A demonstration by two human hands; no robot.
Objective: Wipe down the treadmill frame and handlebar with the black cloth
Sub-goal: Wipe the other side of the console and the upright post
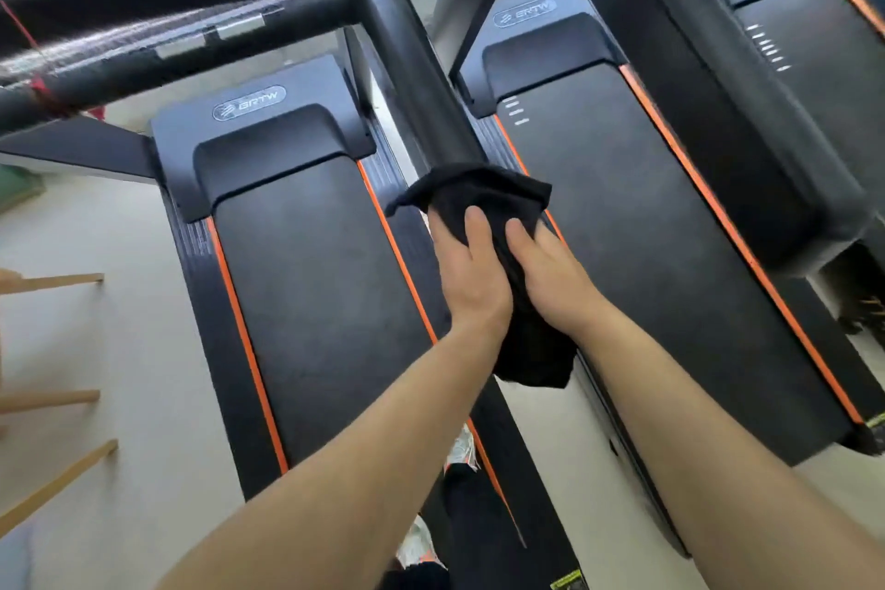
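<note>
A black cloth [483, 196] is wrapped around the lower end of a black treadmill handlebar arm [407, 62] that runs diagonally from the top centre down to the middle. My left hand [467, 273] and my right hand [550, 273] both clasp the cloth from either side, pressing it onto the bar. The cloth's loose tail [536, 355] hangs below my wrists. The handlebar belongs to the left treadmill, whose black belt [316, 283] with orange side strips lies beneath. Foam-covered crossbars [167, 38] of its frame cross the upper left.
A second treadmill [661, 254] of the same make stands close on the right, its own upright [694, 86] slanting across the top right. Pale floor [96, 350] lies to the left, with wooden slats [52, 398] poking in at the left edge. My shoes [459, 450] show below.
</note>
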